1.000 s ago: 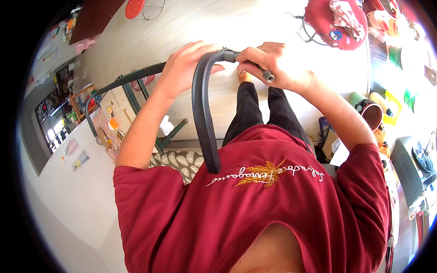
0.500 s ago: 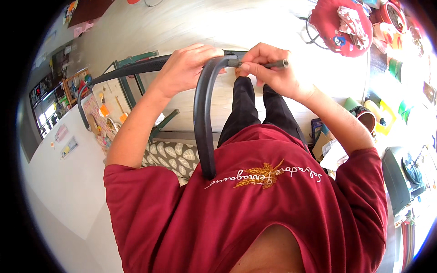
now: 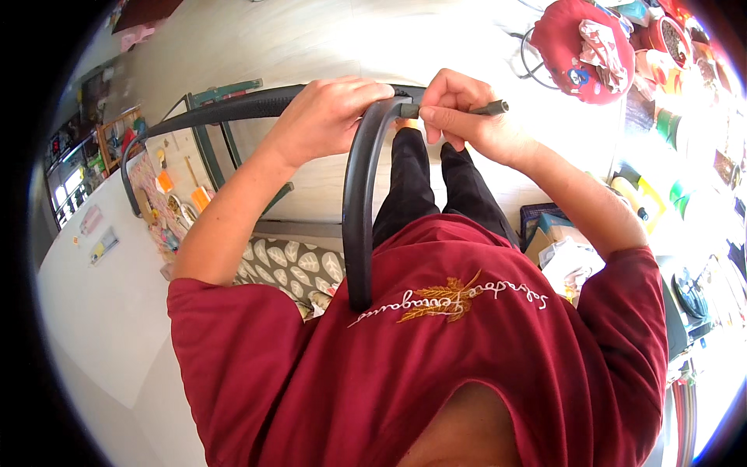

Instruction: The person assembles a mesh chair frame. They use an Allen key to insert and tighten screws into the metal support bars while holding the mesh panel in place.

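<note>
Hands barely shifted: left hand (image 3: 331,117) grips black tube (image 3: 359,210), right hand (image 3: 463,117) pinches its half-hidden valve (image 3: 492,108).

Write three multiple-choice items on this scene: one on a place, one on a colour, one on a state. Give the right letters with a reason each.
1. Where does the long black rubber tube run?
A. from the hands down to the person's chest
B. flat on the floor
C. around the neck

2. What colour is the person's short-sleeved shirt?
A. blue
B. dark red
C. white

3. What is the right hand doing?
A. hanging open
B. resting on the floor
C. pinching a small dark rod-like tool at the tube's bend

Answers:
1 A: the tube arcs from under the left hand down to the shirt front.
2 B: the cloth is dark red throughout.
3 C: its fingers close on the tool beside the tube.
</note>
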Demonstrator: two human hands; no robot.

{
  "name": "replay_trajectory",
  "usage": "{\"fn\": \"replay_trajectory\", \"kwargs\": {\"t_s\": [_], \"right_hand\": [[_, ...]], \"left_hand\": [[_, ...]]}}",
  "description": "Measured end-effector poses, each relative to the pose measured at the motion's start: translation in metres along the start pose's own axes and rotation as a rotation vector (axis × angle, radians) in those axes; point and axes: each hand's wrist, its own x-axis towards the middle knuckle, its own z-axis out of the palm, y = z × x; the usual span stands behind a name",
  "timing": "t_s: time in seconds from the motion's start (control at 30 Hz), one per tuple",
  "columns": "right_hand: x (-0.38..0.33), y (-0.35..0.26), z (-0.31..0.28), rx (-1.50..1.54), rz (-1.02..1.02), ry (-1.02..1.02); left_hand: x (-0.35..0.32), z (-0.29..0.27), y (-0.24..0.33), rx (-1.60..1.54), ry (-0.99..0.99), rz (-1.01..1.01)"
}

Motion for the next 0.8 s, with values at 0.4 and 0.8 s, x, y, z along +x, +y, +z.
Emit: {"fn": "replay_trajectory", "kwargs": {"t_s": [0.4,0.8], "right_hand": [[-0.005,-0.004,0.005,0.871,0.537,0.039],[-0.011,-0.002,0.011,0.807,0.547,0.123]], "left_hand": [[0.007,0.005,0.008,0.035,0.0,-0.03],[0.006,0.019,0.002,-0.012,0.108,0.026]]}}
